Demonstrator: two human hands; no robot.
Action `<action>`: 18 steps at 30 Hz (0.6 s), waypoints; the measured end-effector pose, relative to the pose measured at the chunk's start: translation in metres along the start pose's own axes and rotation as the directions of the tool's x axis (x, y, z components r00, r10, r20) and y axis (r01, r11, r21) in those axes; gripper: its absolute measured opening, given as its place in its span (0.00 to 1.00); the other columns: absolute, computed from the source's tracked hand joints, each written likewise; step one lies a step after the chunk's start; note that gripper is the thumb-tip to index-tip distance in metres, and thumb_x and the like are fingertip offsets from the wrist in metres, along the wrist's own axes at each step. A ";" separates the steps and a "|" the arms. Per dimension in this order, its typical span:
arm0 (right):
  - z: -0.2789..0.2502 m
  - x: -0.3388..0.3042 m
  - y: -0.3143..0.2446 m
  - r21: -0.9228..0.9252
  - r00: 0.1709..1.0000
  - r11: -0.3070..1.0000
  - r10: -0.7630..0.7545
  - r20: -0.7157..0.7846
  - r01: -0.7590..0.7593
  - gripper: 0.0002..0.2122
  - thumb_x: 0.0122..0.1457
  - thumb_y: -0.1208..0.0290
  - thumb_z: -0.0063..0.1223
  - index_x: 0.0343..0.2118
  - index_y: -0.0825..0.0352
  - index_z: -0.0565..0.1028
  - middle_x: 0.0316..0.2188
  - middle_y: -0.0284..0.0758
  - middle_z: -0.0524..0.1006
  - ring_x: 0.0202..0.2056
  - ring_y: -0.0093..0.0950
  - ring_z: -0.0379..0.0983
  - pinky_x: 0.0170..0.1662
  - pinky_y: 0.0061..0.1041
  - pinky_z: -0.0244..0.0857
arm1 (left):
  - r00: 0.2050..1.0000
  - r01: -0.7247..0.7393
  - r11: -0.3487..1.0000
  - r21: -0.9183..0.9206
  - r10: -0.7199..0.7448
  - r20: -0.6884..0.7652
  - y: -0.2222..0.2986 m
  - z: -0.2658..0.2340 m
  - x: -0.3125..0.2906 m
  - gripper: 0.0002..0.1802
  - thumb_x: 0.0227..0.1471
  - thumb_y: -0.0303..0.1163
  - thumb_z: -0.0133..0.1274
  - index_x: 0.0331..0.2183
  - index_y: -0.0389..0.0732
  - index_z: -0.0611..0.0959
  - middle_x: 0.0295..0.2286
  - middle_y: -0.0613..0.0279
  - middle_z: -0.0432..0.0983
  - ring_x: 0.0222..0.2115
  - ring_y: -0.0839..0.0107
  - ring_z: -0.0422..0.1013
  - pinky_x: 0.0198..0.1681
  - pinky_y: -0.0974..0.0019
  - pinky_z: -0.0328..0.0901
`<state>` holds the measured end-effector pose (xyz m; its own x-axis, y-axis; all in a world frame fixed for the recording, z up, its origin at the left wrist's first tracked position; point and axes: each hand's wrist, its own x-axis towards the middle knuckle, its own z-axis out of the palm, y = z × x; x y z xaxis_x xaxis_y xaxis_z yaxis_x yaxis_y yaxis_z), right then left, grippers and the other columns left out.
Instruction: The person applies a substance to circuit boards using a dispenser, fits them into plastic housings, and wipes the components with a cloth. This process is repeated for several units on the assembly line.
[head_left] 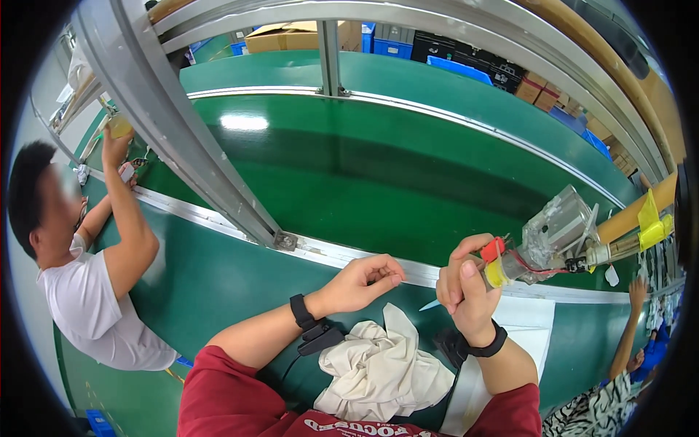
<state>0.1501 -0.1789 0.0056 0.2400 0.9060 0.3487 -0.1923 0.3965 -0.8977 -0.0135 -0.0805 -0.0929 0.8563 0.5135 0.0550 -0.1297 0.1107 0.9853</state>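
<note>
My right hand (pixel 470 288) is closed around a hand tool with a red part (pixel 493 250), a yellow-taped collar (pixel 496 274) and a thin pale blue pointed tip (pixel 429 305) below the fingers. A clear plastic holder (pixel 561 226), smeared with a whitish residue, stands just beyond the tool; red wires run beside it. To the left, my left hand (pixel 362 282) has its fingers curled and thumb against the forefinger, with nothing visible in them. It hovers over the green bench, apart from the tool. A crumpled cream cloth (pixel 382 364) lies between my forearms.
White sheets (pixel 520 324) lie under my right forearm. A metal rail (pixel 328 258) borders the green conveyor belt (pixel 349 175), and a slanting metal post (pixel 189 138) rises at left. One co-worker (pixel 95 269) works at left; another person's arm (pixel 630 335) reaches in at right.
</note>
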 end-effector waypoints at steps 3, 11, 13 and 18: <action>0.000 0.001 0.000 -0.008 1.000 1.000 0.011 -0.005 -0.011 0.11 0.62 0.64 0.43 0.37 0.67 0.61 0.10 0.26 0.57 0.08 0.15 0.50 0.11 0.16 0.46 | 1.000 0.018 1.000 -0.003 -0.018 -0.005 0.000 -0.001 -0.001 0.06 0.58 0.25 0.47 0.37 0.35 0.76 0.34 0.69 0.72 0.36 0.83 0.67 0.42 0.76 0.63; 0.001 0.003 -0.005 -0.005 1.000 1.000 0.024 -0.006 -0.024 0.11 0.62 0.64 0.43 0.38 0.68 0.61 0.10 0.26 0.57 0.08 0.15 0.50 0.12 0.16 0.46 | 0.999 0.001 1.000 0.010 -0.001 -0.040 0.006 0.003 0.001 0.05 0.58 0.25 0.48 0.37 0.35 0.76 0.31 0.70 0.72 0.32 0.86 0.66 0.37 0.79 0.63; 0.002 0.003 -0.006 0.007 0.999 0.999 0.038 -0.011 -0.038 0.11 0.62 0.65 0.43 0.38 0.68 0.61 0.10 0.26 0.58 0.08 0.15 0.50 0.12 0.16 0.47 | 0.999 -0.006 1.000 0.016 0.007 -0.049 0.007 0.004 0.001 0.05 0.58 0.25 0.48 0.37 0.35 0.76 0.30 0.71 0.72 0.30 0.87 0.66 0.34 0.80 0.63; 0.001 0.003 -0.007 0.017 0.999 0.999 0.039 -0.001 -0.039 0.10 0.62 0.66 0.43 0.38 0.68 0.61 0.11 0.26 0.58 0.09 0.15 0.50 0.12 0.17 0.47 | 0.999 0.030 0.999 0.024 -0.029 -0.041 0.010 0.002 0.000 0.06 0.58 0.26 0.48 0.37 0.35 0.76 0.32 0.70 0.72 0.32 0.86 0.66 0.37 0.79 0.63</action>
<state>0.1518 -0.1784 0.0132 0.2334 0.9207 0.3128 -0.2176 0.3630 -0.9060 -0.0137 -0.0815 -0.0826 0.8383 0.5448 0.0197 -0.0921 0.1058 0.9901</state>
